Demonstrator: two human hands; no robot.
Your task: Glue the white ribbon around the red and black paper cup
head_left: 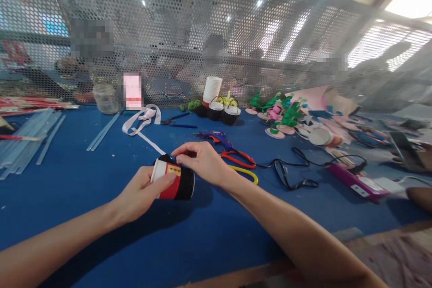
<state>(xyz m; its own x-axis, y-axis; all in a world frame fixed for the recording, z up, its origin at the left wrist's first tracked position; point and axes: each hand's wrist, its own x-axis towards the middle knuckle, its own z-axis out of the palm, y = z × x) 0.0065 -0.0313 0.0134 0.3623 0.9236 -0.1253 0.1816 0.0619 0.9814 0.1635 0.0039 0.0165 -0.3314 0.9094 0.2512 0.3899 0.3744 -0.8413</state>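
Observation:
A paper cup (172, 187), red and white with a black band at its right end, lies tilted on its side in my left hand (140, 191). The fingers and thumb of that hand are wrapped round it. My right hand (202, 162) is at the cup's upper side, its thumb and fingertips drawn together by some black material there. Whether a strand sits between those fingertips is too small to tell. From behind the cup a white ribbon (150, 143) runs back into a loose coil. Just beyond my right hand lie a blue glue gun (216, 137) and red handles (238, 159).
Glue sticks (30, 139) and a jar (105, 99) stand left. Pliers (182, 125), stacked white cups (212, 90), two small black buckets (231, 117) and green-and-pink craft pieces (290, 117) lie behind. A black cable (283, 175) reaches a purple power strip (357, 182). Another person's hand (420, 199) shows right.

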